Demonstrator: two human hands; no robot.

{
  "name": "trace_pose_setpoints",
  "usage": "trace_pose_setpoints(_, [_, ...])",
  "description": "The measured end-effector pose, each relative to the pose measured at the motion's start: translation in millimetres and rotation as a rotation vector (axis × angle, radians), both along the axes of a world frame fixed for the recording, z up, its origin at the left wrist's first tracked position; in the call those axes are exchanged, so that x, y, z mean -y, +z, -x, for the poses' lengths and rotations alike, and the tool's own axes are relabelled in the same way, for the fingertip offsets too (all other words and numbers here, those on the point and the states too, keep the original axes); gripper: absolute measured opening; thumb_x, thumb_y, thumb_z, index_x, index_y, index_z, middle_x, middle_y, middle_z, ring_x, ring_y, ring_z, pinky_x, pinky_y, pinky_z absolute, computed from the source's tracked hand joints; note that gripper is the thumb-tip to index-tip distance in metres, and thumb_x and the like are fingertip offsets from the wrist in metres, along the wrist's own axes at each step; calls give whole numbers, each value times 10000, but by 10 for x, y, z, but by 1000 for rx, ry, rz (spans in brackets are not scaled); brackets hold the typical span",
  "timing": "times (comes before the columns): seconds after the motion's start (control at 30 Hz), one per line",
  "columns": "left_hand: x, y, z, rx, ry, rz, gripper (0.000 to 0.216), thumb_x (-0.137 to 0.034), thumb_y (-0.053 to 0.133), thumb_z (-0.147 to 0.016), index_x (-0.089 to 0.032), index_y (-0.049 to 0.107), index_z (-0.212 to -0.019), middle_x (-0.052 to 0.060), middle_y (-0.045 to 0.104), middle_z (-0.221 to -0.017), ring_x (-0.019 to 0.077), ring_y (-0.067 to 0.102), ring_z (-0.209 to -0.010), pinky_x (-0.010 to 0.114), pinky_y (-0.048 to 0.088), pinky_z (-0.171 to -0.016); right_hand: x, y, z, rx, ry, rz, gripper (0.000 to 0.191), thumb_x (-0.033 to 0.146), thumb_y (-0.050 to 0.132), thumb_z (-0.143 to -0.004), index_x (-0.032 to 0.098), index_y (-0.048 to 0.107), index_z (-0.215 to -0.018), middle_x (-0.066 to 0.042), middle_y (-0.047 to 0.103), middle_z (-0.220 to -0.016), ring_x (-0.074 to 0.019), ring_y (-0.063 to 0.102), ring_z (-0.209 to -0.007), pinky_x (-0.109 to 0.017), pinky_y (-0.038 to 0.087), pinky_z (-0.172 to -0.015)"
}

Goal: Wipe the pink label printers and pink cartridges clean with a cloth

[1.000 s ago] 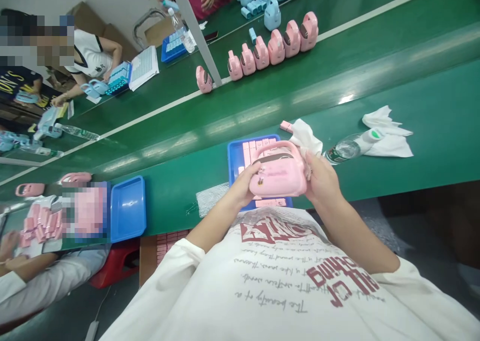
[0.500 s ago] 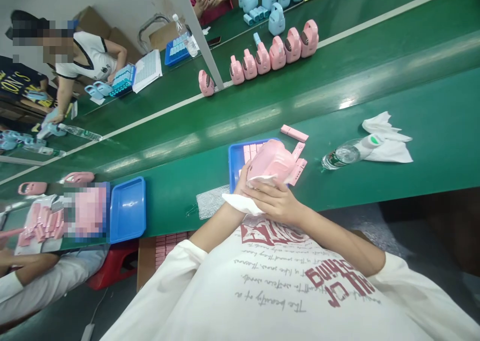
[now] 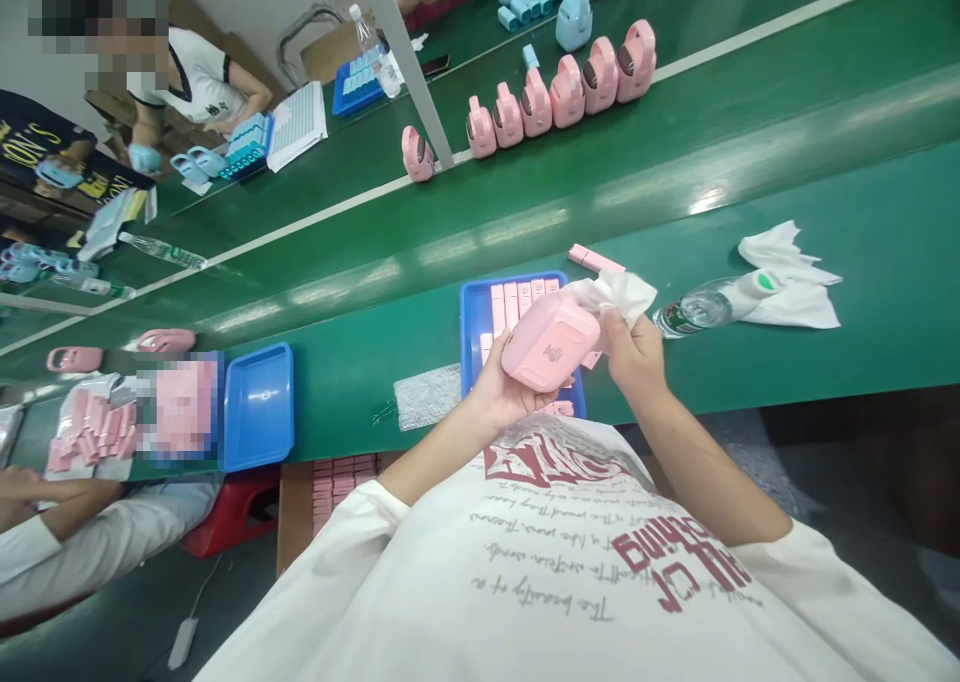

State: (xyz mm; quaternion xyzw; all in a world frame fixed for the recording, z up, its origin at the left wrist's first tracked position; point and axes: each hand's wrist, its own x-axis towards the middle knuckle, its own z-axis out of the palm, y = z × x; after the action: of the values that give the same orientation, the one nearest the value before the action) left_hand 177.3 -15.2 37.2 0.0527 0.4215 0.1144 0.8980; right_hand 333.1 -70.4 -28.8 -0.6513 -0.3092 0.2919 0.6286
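Note:
My left hand [image 3: 496,387] is closed round a rounded pink plastic housing [image 3: 551,342], tilted so that a face with small dark print shows. My right hand [image 3: 636,354] pinches a crumpled white cloth [image 3: 619,297] at the housing's right edge. Under the housing lies a blue tray [image 3: 472,312] with several pink stick-shaped pieces [image 3: 511,304] in it, partly hidden by the housing and my left hand. Behind the cloth, a loose pink piece [image 3: 592,258] rests on the green table.
A clear bottle [image 3: 697,312] and white cloths [image 3: 802,302] lie to the right. Bubble wrap [image 3: 427,399] and another blue tray [image 3: 259,407] are on the left. Pink handled devices [image 3: 568,92] stand in a row across the belt. Co-workers sit around the line.
My right hand has moved right, away from my left, taking the white cloth off the housing's near side. The housing has turned, and its printed face now shows.

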Motion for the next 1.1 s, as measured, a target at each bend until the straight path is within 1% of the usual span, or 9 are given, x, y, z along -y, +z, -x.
trace_pose_setpoints(0.1, [18,8,-7,-4,12,-3,597,-569,282,-921,-100,557,-1167,128,681,-807,230,677,-649,276,507,-519,13,27,27,-101,6,-32,502,590,532,-842,159,667,-1059,-101,692,-1107,-258,640,-1047,-395,504,-912])
trace_pose_setpoints(0.23, [23,-6,-22,-23,36,-1,574,-568,344,-908,-118,557,-1194,112,681,-815,224,677,-653,269,500,-524,26,7,91,-113,34,-34,470,543,527,-861,172,652,-1120,-85,666,-1184,-251,600,-1135,-408,451,-992])
trace_pose_setpoints(0.33, [26,-30,33,-67,39,7,584,-576,361,-901,-118,558,-1205,111,681,-803,227,674,-638,264,489,-502,85,-68,100,-49,69,37,443,507,515,-862,155,661,-1089,-79,695,-1099,-251,632,-1038,-394,488,-913])
trace_pose_setpoints(0.4, [32,-60,123,-107,54,-10,588,-579,374,-897,-116,557,-1210,118,683,-807,229,671,-630,261,479,-479,151,-168,79,79,173,155,398,453,472,-863,142,676,-1007,-66,716,-917,-232,652,-857,-356,520,-763])
trace_pose_setpoints(0.47, [41,-106,249,-150,97,-29,580,-579,378,-897,-116,563,-1192,123,687,-818,232,671,-634,260,477,-467,226,-309,40,217,300,260,337,346,427,-837,149,682,-935,-52,699,-812,-208,631,-755,-328,509,-682])
trace_pose_setpoints(0.6, [59,-228,532,-266,259,9,480,-534,351,-918,-153,576,-1101,90,689,-793,225,674,-647,282,512,-498,370,-603,-59,335,404,366,286,185,409,-704,180,684,-782,-63,687,-868,-196,617,-837,-325,488,-769])
trace_pose_setpoints(0.7, [60,-298,685,-320,337,34,384,-463,389,-911,-165,581,-1059,73,687,-779,206,669,-636,275,520,-502,434,-710,-131,386,449,483,238,180,428,-682,184,663,-715,-57,654,-776,-177,587,-738,-284,455,-689])
trace_pose_setpoints(0.87, [49,-305,726,-328,376,35,369,-451,397,-897,-168,589,-1035,74,685,-765,217,675,-642,268,507,-480,405,-647,-167,433,553,615,169,210,449,-709,187,612,-670,-40,616,-691,-166,547,-644,-253,378,-590])
trace_pose_setpoints(1.1, [46,-280,614,-211,352,63,551,-564,329,-910,-134,574,-1151,116,680,-781,241,667,-656,294,505,-495,329,-517,-56,442,641,647,193,266,460,-760,190,637,-770,-52,659,-764,-199,594,-705,-269,392,-607])
